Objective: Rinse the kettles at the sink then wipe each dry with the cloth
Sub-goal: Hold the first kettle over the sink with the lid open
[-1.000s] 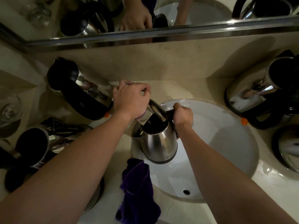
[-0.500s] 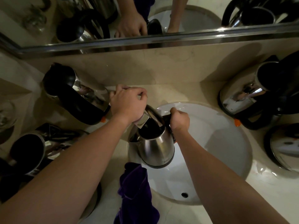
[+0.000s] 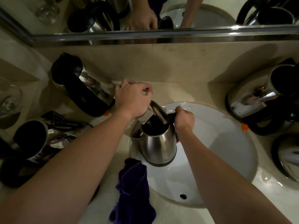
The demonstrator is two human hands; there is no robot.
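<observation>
A steel kettle [image 3: 159, 144] with its lid open hangs over the left part of the white sink [image 3: 226, 143], under the tap spout [image 3: 145, 118]. My right hand [image 3: 184, 118] grips its black handle. My left hand [image 3: 132, 99] is curled over the tap above the kettle's mouth. A purple cloth [image 3: 132, 189] lies crumpled on the counter at the sink's near-left rim. No water stream is visible.
Two steel kettles stand left of the sink, one at the back [image 3: 82, 88] and one nearer [image 3: 34, 141]. Two more stand on the right, one at the back [image 3: 262, 97] and one nearer [image 3: 288, 156]. A glass [image 3: 9, 101] sits far left. A mirror [image 3: 161, 13] runs along the wall.
Both hands and the kettle keep the same hold and place. Only the view has shifted slightly.
</observation>
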